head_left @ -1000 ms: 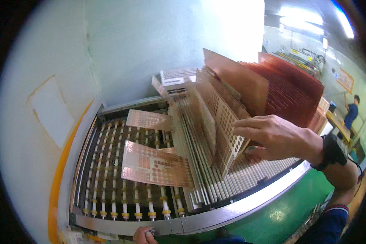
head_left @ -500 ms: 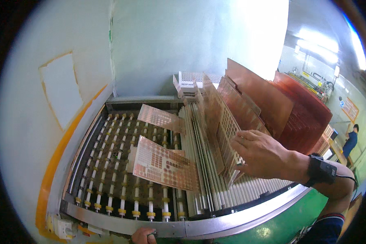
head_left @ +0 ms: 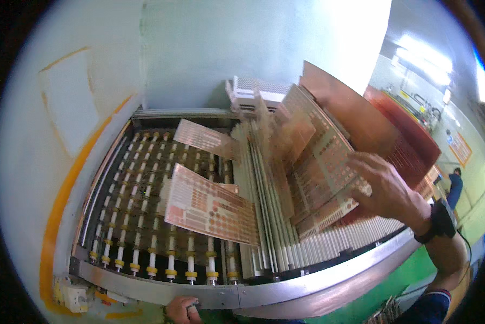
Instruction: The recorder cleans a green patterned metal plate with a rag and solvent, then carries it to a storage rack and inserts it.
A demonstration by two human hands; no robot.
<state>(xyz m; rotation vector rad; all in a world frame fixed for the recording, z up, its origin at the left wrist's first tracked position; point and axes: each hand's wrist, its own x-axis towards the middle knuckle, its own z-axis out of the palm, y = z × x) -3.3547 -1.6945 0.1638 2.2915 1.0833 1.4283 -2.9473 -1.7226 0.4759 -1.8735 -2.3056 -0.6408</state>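
My right hand (head_left: 385,186) grips the near right edge of a copper-patterned circuit board panel (head_left: 329,178), closed with the thumb below and fingers above. That panel leans back over the white slatted rack. Low in the picture, my left hand (head_left: 183,310) is curled at the front metal rail (head_left: 210,295); its lower part is cut off, and what it holds, if anything, is hidden. Two similar patterned panels lie slanted over the rollers, a nearer one (head_left: 210,208) and a farther one (head_left: 205,137), their right ends at the slats. Thin see-through-looking panels stand blurred among the slats (head_left: 261,216).
A roller conveyor (head_left: 145,208) with yellow rings fills the left. Plain copper sheets (head_left: 342,102) and a reddish stack (head_left: 410,129) stand at the right. Behind is a white perforated box (head_left: 261,89). Another person (head_left: 455,189) is far right.
My right hand has moved right, tipping the patterned panel rightward so its face now shows more. My left hand stays by the rail. The whole view has shifted slightly.
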